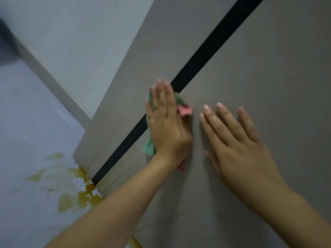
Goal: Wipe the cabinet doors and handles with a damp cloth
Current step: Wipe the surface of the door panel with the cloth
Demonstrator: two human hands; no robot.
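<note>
The cloth (pixel 150 149), green with a pink corner, lies flat against the grey cabinet door (pixel 250 77), right over the dark strip (pixel 206 56) between two panels (probably the recessed handle). The left hand (pixel 166 126) presses it there with straight, closed fingers, likely to keep the damp face in full contact. The right hand (pixel 236 140), fingers spread, rests bare on the neighbouring panel, seemingly steadying the door. No writing or labels are visible; yellowish stains (pixel 80 190) mark the floor (pixel 26 122) below.

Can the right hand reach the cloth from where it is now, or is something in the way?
Probably yes. The right hand lies flat on the cabinet door beside the cloth, with only bare door between them. But the left hand covers most of the cloth.
</note>
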